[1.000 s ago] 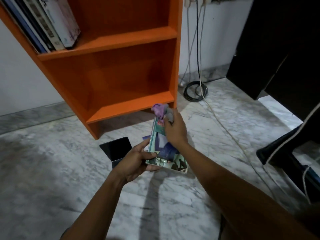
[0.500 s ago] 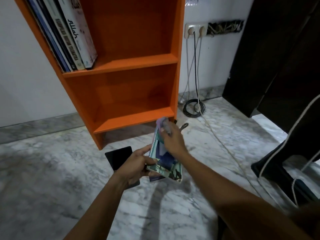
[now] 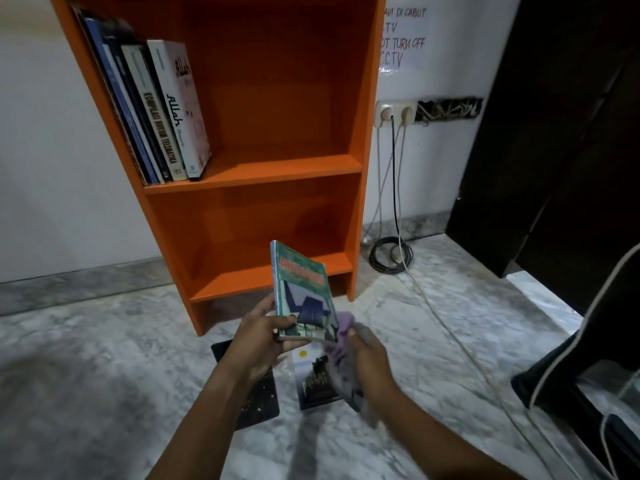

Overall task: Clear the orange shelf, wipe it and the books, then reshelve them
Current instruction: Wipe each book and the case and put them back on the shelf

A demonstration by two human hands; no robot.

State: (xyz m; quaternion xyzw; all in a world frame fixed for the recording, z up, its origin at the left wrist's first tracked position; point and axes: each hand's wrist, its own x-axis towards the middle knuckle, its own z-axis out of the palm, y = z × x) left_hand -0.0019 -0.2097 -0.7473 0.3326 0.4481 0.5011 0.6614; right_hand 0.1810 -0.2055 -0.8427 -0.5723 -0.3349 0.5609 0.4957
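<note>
The orange shelf (image 3: 287,168) stands against the white wall. Several books (image 3: 156,109) lean at the left of its upper compartment; the lower compartment holds nothing. My left hand (image 3: 259,336) grips a green book (image 3: 303,292) by its bottom edge and holds it upright in front of the shelf's foot. Just right of the book, my right hand (image 3: 367,355) holds a crumpled purple cloth (image 3: 341,327) that touches the book's lower right corner. Two dark books (image 3: 317,382) lie flat on the marble floor under my hands, one partly hidden by my left arm.
A double wall socket (image 3: 394,113) right of the shelf feeds cables that run down to a black coil (image 3: 391,254) on the floor. One white cable (image 3: 460,344) trails across the marble toward the right. Dark furniture (image 3: 554,140) stands at the right.
My left hand has raised the green book from tilted flat to upright. My right hand with the cloth slid from the book's top down to its lower right corner. The view tilted up.
</note>
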